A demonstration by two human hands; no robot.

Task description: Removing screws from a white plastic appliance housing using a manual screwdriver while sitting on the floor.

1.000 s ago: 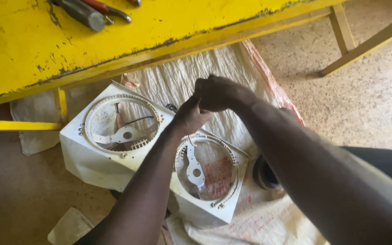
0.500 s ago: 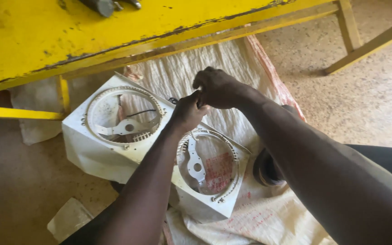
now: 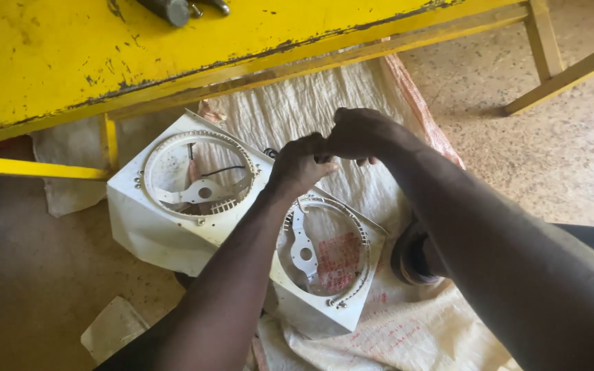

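Down on the gritty floor (image 3: 572,158) beneath the yellow bench (image 3: 70,62), we've got the white twin-ring fan housing (image 3: 173,227) resting on a woven sack (image 3: 352,96), left hand (image 3: 297,168) and right hand (image 3: 359,134) pinched shut together above its middle, whatever they're gripping hidden

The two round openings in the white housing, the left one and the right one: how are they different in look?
The left opening shows a dark wire crossing it; the right opening shows a red patch behind it. The left opening lies nearer the yellow table; the right opening lies partly under the left hand. Both sit in the white housing, ringed and with a pale metal bracket inside.
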